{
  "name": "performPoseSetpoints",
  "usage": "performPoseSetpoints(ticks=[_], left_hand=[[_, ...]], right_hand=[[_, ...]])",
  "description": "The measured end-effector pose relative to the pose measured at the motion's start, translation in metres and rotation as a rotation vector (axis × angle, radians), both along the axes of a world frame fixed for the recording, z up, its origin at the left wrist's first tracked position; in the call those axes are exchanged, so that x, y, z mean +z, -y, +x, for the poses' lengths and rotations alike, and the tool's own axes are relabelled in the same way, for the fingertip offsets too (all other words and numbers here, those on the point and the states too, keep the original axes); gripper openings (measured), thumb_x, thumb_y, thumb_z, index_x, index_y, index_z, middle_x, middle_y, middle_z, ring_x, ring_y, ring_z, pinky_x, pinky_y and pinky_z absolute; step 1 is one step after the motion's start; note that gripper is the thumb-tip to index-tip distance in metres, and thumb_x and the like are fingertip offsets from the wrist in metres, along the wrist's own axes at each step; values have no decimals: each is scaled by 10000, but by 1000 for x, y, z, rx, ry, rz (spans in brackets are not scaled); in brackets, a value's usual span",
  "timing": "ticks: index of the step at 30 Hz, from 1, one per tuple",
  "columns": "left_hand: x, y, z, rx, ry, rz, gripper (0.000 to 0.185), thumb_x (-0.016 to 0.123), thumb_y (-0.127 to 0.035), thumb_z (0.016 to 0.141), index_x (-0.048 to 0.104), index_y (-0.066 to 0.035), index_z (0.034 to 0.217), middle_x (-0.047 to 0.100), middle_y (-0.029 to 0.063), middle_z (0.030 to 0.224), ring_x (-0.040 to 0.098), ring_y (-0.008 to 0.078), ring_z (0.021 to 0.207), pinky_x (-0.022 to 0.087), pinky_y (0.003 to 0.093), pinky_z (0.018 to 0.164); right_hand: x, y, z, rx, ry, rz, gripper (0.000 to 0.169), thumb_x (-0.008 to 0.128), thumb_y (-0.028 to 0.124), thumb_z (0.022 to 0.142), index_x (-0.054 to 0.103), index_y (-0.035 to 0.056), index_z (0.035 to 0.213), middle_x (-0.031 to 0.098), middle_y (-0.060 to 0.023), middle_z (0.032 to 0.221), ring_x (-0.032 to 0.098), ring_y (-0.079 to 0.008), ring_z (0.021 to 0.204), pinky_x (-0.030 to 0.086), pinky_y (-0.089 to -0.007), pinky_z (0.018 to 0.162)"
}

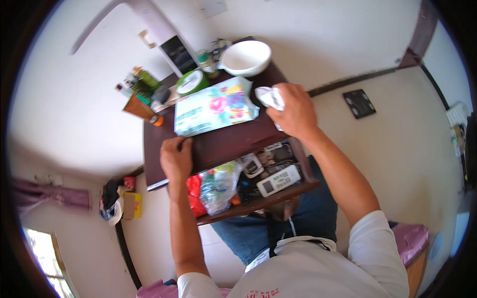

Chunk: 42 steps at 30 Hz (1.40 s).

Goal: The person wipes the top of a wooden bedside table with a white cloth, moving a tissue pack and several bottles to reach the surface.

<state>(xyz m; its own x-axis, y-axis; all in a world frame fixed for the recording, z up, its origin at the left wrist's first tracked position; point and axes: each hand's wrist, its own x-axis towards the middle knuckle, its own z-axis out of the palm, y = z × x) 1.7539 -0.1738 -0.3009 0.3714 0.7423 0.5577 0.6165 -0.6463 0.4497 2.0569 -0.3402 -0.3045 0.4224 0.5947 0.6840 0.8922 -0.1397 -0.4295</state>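
Observation:
My right hand (296, 110) holds a crumpled white wipe or tissue (269, 97) over the right side of a dark red-brown wooden cabinet top (231, 138). My left hand (176, 158) rests curled at the front left of that top. Its fingertips are close to the lower corner of a flowered pack of wipes (214, 108); whether they pinch anything is hidden. Below the top, a drawer (257, 204) is pulled out towards my lap. Inside it are a white remote control (278, 181), a clear plastic bag (220, 190), a red bag (195, 195) and a small white device (252, 165).
Behind the wipes stand a white bowl (246, 57), a round green container (192, 82), a green-capped jar (207, 63), several bottles (143, 83) and a brown tube with an orange cap (142, 110). A black scale (359, 104) lies on the floor to the right.

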Motion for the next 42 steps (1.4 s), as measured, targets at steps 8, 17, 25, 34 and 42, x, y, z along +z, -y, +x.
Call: performPoseSetpoints(ticks=[8,17,25,34,42], left_hand=[[6,12,-20,30,-28,-19,151,718,-157,958,717,-8,981,678,153,922,677,330,854,531,417,792],[-69,178,-89,-115,84,-230,53,584,29,1002,552,-9,1020,702,171,1055,691,268,967,539,385,880],[-96,198,-71,-166,29,36,130,634,2,945,568,-49,1044,695,119,969,648,311,879,444,468,990],[-101,196,-60,-97,63,155,118,586,2,939,574,-68,1034,676,76,893,640,270,843,407,489,1044],[-74,177,-51,-68,91,226,116,577,-8,943,569,-82,1031,682,73,905,640,261,849,393,487,1073]], right_hand=[[0,-1,0,7,-21,-3,351,770,202,773,627,45,1054,682,-172,1017,630,-393,998,517,-514,873],[5,0,-3,5,2,-31,361,788,182,774,634,42,1069,690,-166,1047,633,-395,1017,512,-511,898],[7,0,-4,-13,-50,-99,404,772,167,791,640,35,1149,694,-172,1121,635,-392,1072,510,-498,956],[6,2,-5,-22,-19,-98,401,764,164,792,643,39,1154,692,-173,1100,638,-388,1058,515,-492,943],[8,3,-7,-28,-15,-112,401,760,164,793,641,37,1155,691,-173,1091,637,-389,1049,517,-497,932]])
